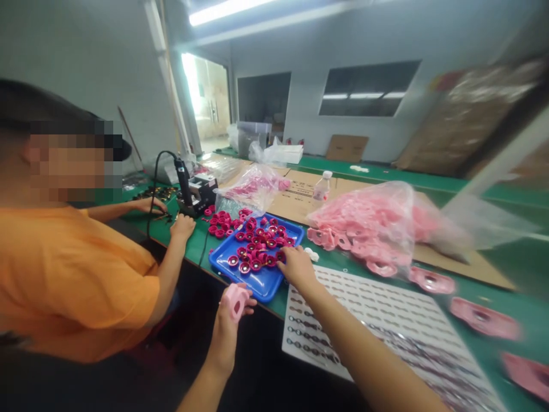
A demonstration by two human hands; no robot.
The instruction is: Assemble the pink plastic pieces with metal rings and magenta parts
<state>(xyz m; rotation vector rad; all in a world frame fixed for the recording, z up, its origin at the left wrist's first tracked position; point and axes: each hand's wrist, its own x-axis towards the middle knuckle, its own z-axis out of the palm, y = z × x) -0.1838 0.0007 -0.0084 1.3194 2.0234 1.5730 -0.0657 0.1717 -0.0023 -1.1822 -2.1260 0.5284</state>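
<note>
My left hand (229, 326) is closed around a light pink plastic housing (237, 301) with a dark hole in it, held in front of the table edge. My right hand (298, 266) reaches over the right rim of a blue tray (266, 286). Its fingertips are closed on a magenta round plastic part (281, 257), partly hidden by the fingers. Many more magenta round parts (256, 264) with metal pieces in their middles lie in the tray.
Right of the tray lies a white sheet with rows of small metal strips (343, 286). Behind it is a clear bag of pink housings (364, 220), with loose housings (484, 317) at right. A bottle (322, 186) stands behind. A co-worker (77, 274) works at left beside a black soldering station (201, 191).
</note>
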